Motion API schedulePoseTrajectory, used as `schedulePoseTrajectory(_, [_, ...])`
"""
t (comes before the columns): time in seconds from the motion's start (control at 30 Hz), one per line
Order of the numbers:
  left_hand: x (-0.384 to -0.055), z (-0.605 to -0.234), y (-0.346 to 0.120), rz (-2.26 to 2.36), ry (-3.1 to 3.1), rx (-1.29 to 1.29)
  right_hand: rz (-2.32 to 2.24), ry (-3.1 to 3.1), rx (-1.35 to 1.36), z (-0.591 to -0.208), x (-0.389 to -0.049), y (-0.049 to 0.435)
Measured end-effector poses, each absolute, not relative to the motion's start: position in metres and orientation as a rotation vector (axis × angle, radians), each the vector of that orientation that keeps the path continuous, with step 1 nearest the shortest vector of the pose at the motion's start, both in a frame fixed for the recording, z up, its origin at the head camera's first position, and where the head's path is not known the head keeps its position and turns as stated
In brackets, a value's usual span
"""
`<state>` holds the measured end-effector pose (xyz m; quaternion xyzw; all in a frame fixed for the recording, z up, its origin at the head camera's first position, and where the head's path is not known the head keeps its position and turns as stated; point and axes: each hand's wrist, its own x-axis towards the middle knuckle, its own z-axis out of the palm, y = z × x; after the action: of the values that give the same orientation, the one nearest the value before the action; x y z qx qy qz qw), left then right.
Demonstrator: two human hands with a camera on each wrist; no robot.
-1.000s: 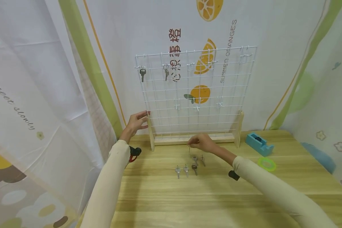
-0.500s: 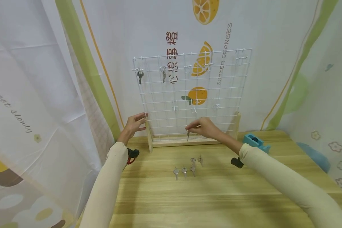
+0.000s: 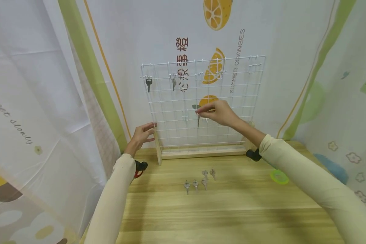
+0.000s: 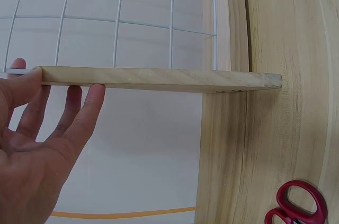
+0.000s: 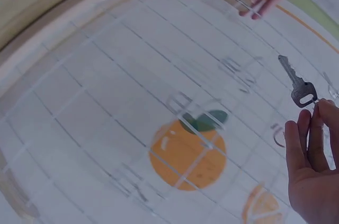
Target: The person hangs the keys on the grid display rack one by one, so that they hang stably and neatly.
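Note:
A white wire grid rack (image 3: 207, 142) stands upright in a wooden base. My left hand (image 3: 142, 135) holds its left wooden post (image 4: 159, 78), with the thumb and fingers against the wood in the left wrist view. In front of the grid, my right hand (image 3: 221, 113) pinches a metal key (image 5: 297, 83) by a small ring at its head. The key hangs down in the head view. A dark-headed key (image 3: 148, 84) and another key (image 3: 174, 84) hang from hooks at the grid's upper left. Several loose keys (image 3: 196, 184) lie on the table before the rack.
Red-handled scissors (image 4: 302, 203) lie on the wooden table (image 3: 219, 217) by the left post. A yellow-green ring (image 3: 279, 177) lies to the right, partly behind my sleeve. A fruit-print curtain (image 3: 158, 30) hangs behind the rack.
My right hand has lifted the key from low by the rack's base to mid-height before the grid. My left hand stays at the post. The head view has shifted slightly.

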<state>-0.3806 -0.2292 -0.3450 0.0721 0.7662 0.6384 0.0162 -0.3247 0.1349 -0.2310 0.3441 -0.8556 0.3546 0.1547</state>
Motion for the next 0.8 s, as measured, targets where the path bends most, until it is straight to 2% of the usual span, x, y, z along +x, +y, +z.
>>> schedulePoseTrajectory(0.33, [-0.381, -0.347, -0.230, 2.002, 2.377, 0.238, 1.119, -2.382, 0.820, -0.177, -0.327, 0.132])
schedulePoseTrajectory(0.8, [-0.382, -0.347, -0.232, 1.989, 2.365, 0.235, 1.155, -2.276, 0.702, -0.141, -0.336, 0.135])
